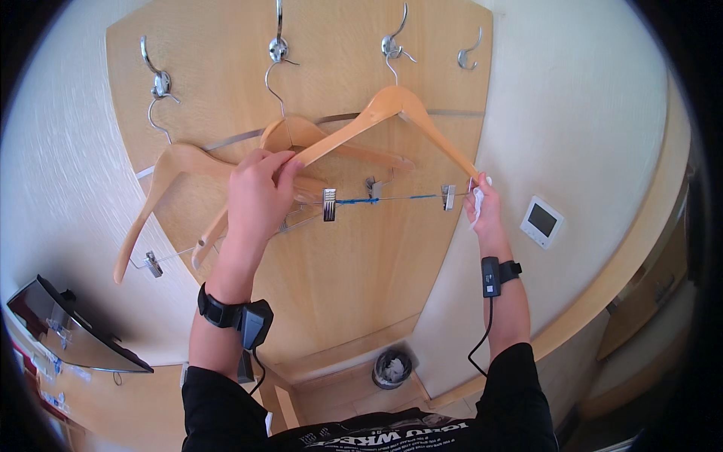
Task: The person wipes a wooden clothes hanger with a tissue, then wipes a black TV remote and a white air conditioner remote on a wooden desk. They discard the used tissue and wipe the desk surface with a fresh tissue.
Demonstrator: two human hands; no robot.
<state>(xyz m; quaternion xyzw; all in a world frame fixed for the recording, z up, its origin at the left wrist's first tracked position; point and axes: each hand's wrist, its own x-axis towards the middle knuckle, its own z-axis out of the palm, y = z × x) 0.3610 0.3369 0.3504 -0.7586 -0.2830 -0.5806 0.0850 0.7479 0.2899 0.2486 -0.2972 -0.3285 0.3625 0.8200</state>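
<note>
A wooden clip hanger [395,104] hangs from a chrome wall hook [391,46] in front of a wood panel. My left hand [261,189] pinches the end of its left arm. At the tip of its right arm, my right hand [484,204] grips the wood, with a crumpled white cloth or tissue [478,204] caught in the fingers. Below the wood runs a thin metal bar with two metal clips [329,204] and blue windings [356,200]. Two more wooden hangers, one in the middle [291,130] and one at left [183,158], hang from neighbouring hooks.
Another chrome hook [466,56] sits at the panel's right edge. A white wall unit with a dark screen [541,221] is beside my right forearm. Low down stands a lined waste bin [392,369]. At left are a wall-mounted television [73,333] and a wooden desk [121,395].
</note>
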